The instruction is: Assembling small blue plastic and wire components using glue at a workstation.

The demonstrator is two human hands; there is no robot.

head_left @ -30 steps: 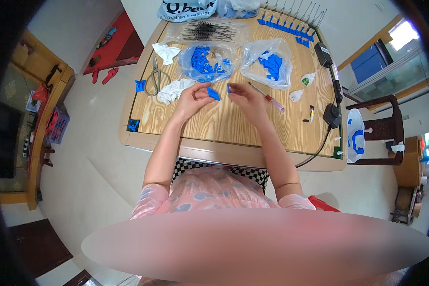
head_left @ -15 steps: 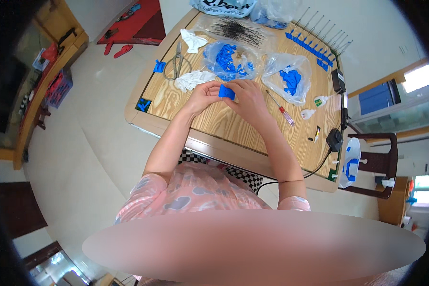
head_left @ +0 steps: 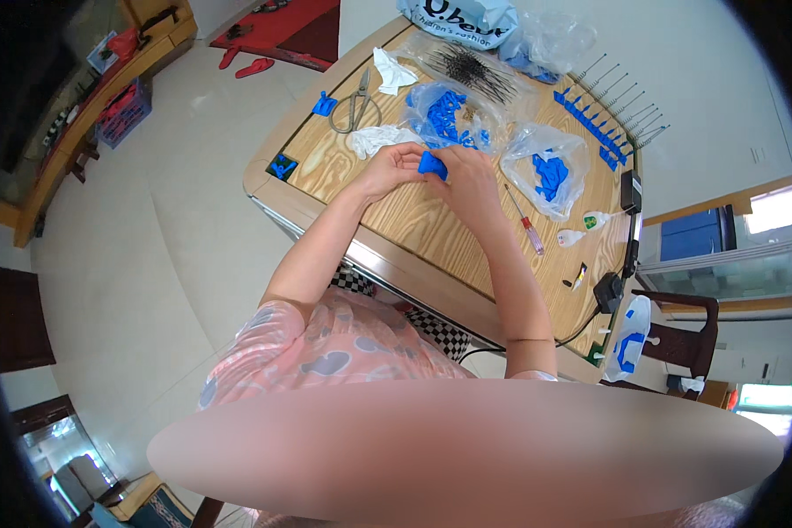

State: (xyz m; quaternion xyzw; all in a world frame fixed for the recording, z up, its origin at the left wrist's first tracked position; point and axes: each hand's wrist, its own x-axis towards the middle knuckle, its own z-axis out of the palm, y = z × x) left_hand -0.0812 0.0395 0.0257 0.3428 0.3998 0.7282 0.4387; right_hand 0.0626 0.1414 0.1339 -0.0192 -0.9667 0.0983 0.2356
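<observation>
A small blue piece [head_left: 432, 165], apparently soft fabric, is held above the wooden table between my two hands. My left hand [head_left: 391, 172] pinches its left side with closed fingers. From the right, my right hand [head_left: 469, 180] grips it, thumb below and fingers over the top. Just beyond my hands lies a clear plastic bag [head_left: 478, 119] of small blue pieces. A second clear bag [head_left: 572, 189] with larger blue pieces lies right of my right hand. White crumpled cloth [head_left: 381, 139] is close to my left hand. The piece's underside is hidden by my fingers.
Large-handled scissors [head_left: 358, 104] lie at the left, a red-handled screwdriver [head_left: 531, 234] at the right. Beyond are black wire-like strands [head_left: 473, 72] and a blue row with upright springs [head_left: 594, 125]. Small white bottles [head_left: 570, 238] and a black adapter [head_left: 607, 292] line the right side.
The whole view has turned slightly, shifting the table in the picture. Both hands still hold the blue piece, which now looks more tilted and narrower.
</observation>
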